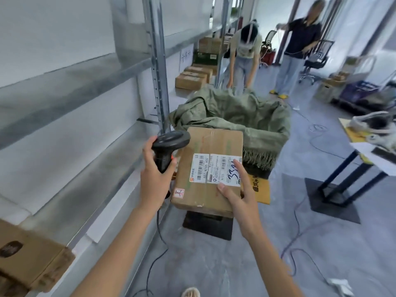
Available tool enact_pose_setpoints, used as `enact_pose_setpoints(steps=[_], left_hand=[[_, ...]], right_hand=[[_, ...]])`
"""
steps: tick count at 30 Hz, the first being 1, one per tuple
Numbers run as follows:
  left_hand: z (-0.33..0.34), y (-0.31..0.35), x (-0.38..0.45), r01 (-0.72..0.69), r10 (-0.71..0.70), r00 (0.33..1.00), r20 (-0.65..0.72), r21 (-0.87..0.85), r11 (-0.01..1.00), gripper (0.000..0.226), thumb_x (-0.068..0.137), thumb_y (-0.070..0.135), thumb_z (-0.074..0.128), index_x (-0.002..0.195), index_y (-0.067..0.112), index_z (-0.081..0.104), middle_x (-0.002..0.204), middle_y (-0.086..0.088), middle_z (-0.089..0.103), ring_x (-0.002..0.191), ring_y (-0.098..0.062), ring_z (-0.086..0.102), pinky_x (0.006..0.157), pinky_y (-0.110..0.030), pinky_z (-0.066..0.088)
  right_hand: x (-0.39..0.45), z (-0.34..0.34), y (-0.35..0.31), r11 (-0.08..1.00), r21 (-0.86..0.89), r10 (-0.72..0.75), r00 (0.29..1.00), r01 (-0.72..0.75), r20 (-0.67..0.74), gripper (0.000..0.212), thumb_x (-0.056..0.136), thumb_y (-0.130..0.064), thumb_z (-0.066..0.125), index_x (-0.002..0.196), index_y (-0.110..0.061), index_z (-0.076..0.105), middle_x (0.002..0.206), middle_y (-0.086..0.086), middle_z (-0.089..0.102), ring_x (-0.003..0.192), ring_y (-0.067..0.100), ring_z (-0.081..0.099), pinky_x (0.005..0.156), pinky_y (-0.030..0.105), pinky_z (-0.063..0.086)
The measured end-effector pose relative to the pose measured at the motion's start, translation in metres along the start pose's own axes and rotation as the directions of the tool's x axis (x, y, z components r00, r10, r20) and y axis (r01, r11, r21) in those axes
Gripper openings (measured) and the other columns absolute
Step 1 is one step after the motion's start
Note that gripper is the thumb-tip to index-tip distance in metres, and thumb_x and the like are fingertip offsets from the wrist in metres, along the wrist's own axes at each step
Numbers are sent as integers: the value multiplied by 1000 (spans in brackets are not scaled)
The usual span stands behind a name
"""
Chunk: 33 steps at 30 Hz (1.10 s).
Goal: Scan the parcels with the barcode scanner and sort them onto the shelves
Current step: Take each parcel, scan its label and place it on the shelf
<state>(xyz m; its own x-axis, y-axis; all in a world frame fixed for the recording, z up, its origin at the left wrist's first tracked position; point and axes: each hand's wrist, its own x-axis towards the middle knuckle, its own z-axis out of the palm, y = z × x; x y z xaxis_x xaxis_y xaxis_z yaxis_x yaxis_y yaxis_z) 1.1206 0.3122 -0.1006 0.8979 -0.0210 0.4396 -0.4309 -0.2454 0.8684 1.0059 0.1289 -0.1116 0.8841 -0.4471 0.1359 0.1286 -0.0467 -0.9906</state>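
A brown cardboard parcel (199,189) with a white shipping label (214,170) is held up in the middle of the view. My right hand (237,194) grips its near right corner, thumb on top below the label and forefinger lying across the label. My left hand (154,174) grips the handle of a black barcode scanner (169,146) just left of the parcel, its head next to the parcel's far left corner. The scanner's cable hangs down to the floor. Grey metal shelves (70,133) run along the left.
A green sack (246,116) lining a cart stands behind the parcel. More cardboard boxes (192,78) lie on the far shelf, and one box (27,260) sits at the near left. Two people stand beyond the cart. A table (364,155) is at the right, cables on the floor.
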Motion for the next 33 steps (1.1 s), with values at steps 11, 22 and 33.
enact_pose_setpoints(steps=[11,22,33], left_hand=[[102,-24,145,-61,66,993,99,-60,996,73,96,18,72,141,52,27,143,9,54,126,-10,57,91,0,40],[202,-27,234,-108,116,987,116,-70,992,69,98,15,69,150,34,28,140,-2,58,116,-24,66,95,-33,58],[317,-33,298,-42,67,983,171,-149,988,68,99,11,66,150,34,28,128,2,59,80,-15,75,70,-32,64]], right_hand=[[150,-14,-6,1000,19,8,989,-5,-146,64,91,-17,72,133,-60,50,152,-12,44,140,22,44,111,50,43],[282,-62,-12,997,-55,-60,979,50,-196,63,92,-20,71,137,-57,46,155,-14,38,139,24,45,108,55,44],[406,-133,-8,976,-218,-84,954,20,-288,62,91,-21,71,139,-51,45,155,-9,38,144,16,34,114,51,37]])
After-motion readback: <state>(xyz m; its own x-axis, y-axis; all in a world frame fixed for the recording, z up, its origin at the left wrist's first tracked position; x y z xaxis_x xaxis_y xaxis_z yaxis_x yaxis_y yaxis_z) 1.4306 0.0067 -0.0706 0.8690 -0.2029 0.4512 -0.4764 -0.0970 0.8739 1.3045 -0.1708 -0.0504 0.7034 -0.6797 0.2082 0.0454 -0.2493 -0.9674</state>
